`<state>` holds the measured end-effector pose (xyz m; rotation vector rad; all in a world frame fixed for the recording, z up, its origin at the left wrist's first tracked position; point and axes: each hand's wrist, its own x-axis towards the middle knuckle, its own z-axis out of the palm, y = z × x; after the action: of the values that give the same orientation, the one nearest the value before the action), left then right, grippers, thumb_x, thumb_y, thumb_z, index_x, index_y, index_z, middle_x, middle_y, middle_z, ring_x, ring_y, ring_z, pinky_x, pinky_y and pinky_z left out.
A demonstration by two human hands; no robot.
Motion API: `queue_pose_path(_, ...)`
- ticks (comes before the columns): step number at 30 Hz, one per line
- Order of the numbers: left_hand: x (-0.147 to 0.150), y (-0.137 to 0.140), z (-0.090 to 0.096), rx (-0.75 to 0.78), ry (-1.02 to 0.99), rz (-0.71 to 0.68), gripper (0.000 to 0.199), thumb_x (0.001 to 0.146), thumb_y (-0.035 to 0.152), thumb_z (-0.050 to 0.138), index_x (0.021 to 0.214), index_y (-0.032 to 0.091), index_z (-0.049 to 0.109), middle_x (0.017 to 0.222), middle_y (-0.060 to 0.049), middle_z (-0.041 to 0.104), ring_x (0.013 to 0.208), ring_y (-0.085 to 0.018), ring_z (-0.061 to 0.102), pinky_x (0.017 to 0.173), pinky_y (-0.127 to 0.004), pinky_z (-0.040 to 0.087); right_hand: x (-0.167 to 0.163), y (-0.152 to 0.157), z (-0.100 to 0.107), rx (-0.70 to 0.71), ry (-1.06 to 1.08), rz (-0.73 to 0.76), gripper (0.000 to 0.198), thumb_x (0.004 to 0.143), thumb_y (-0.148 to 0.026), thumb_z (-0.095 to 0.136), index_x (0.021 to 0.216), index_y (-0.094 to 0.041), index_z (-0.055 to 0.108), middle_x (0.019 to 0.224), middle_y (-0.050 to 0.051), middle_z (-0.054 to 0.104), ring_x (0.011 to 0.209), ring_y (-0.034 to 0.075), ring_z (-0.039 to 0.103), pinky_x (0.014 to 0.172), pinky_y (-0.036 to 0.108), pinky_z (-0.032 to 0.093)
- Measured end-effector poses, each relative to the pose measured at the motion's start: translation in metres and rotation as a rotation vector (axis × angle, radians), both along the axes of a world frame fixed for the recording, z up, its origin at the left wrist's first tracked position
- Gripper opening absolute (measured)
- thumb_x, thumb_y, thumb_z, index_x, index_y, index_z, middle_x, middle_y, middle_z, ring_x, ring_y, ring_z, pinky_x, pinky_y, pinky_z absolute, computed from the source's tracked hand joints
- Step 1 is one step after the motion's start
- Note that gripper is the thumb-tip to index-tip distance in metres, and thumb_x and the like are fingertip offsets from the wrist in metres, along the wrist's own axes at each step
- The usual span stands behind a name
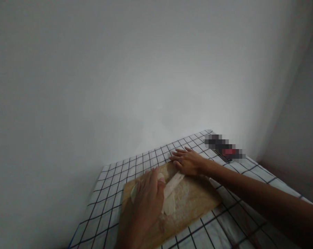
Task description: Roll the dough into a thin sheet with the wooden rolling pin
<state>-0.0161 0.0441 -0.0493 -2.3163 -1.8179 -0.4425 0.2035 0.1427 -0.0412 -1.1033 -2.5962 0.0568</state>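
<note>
Head view shows us a pale rolling pin (173, 184) lying over flattened dough (169, 206) on a wooden board (204, 197). Our left hand (149, 193) and right hand (189, 162) lie over its ends, fingers extended, unclenched; our right forearm (249, 190) slants in from the right. Beyond, a dark object (221, 145) is pixelated past reading.

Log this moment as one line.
left hand: flat on rolling pin | right hand: flat on pin, farther along | dough: beneath pin, on wooden board | board: on checked cloth
</note>
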Motion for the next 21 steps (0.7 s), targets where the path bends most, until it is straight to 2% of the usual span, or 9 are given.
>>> queue_pose_path(3, 0.002, -0.005, 0.004, 0.013, 0.014, 0.003, 0.042, 0.099, 0.024, 0.033, 0.139, 0.019, 0.044, 0.144, -0.011, 0.052, 0.136, -0.026, 0.044, 0.113, -0.049, 0.035, -0.002, -0.002, 0.0, 0.005, 0.01, -0.008, 0.044, 0.101, -0.036, 0.029, 0.135, -0.024, 0.055, 0.144, 0.01, 0.052, 0.138, 0.03, 0.04, 0.111, 0.057, 0.029)
queue_pose_path(7, 0.003, -0.006, 0.003, 0.046, 0.107, -0.11, 0.045, 0.098, 0.023, 0.033, 0.142, 0.017, 0.039, 0.15, -0.014, 0.044, 0.143, -0.03, 0.032, 0.115, -0.056, 0.029, 0.011, -0.016, -0.007, 0.031, 0.031, -0.029, 0.047, 0.102, -0.037, 0.027, 0.139, -0.022, 0.052, 0.148, 0.012, 0.048, 0.139, 0.031, 0.039, 0.11, 0.056, 0.032)
queue_pose_path(10, 0.002, 0.0, 0.0, 0.055, 0.119, -0.075, 0.047, 0.098, 0.023, 0.032, 0.144, 0.014, 0.034, 0.147, -0.016, 0.046, 0.141, -0.029, 0.036, 0.114, -0.055, 0.031, 0.009, -0.012, -0.009, 0.031, 0.022, -0.068, 0.046, 0.1, -0.036, 0.029, 0.137, -0.023, 0.054, 0.147, 0.011, 0.049, 0.138, 0.031, 0.04, 0.11, 0.057, 0.033)
queue_pose_path(14, 0.002, 0.001, 0.0, 0.046, 0.136, -0.06, 0.044, 0.099, 0.024, 0.031, 0.142, 0.012, 0.038, 0.144, -0.017, 0.05, 0.138, -0.028, 0.04, 0.113, -0.053, 0.033, -0.002, 0.0, -0.005, 0.028, 0.017, -0.084, 0.044, 0.099, -0.034, 0.031, 0.133, -0.023, 0.058, 0.143, 0.01, 0.054, 0.136, 0.03, 0.044, 0.109, 0.057, 0.034)
queue_pose_path(17, 0.006, -0.007, 0.002, 0.044, 0.175, -0.09, 0.043, 0.098, 0.021, 0.032, 0.139, 0.014, 0.042, 0.147, -0.016, 0.046, 0.14, -0.031, 0.037, 0.113, -0.058, 0.03, 0.005, -0.015, -0.006, 0.031, 0.023, -0.086, 0.045, 0.1, -0.035, 0.031, 0.134, -0.022, 0.057, 0.143, 0.01, 0.054, 0.135, 0.031, 0.045, 0.108, 0.055, 0.037)
queue_pose_path(21, 0.014, -0.011, 0.006, 0.05, 0.13, -0.049, 0.043, 0.098, 0.022, 0.033, 0.139, 0.014, 0.044, 0.151, -0.014, 0.043, 0.142, -0.032, 0.033, 0.116, -0.06, 0.023, 0.019, -0.039, -0.009, 0.065, 0.063, -0.101, 0.047, 0.101, -0.035, 0.027, 0.138, -0.023, 0.053, 0.147, 0.008, 0.05, 0.136, 0.028, 0.044, 0.108, 0.051, 0.038)
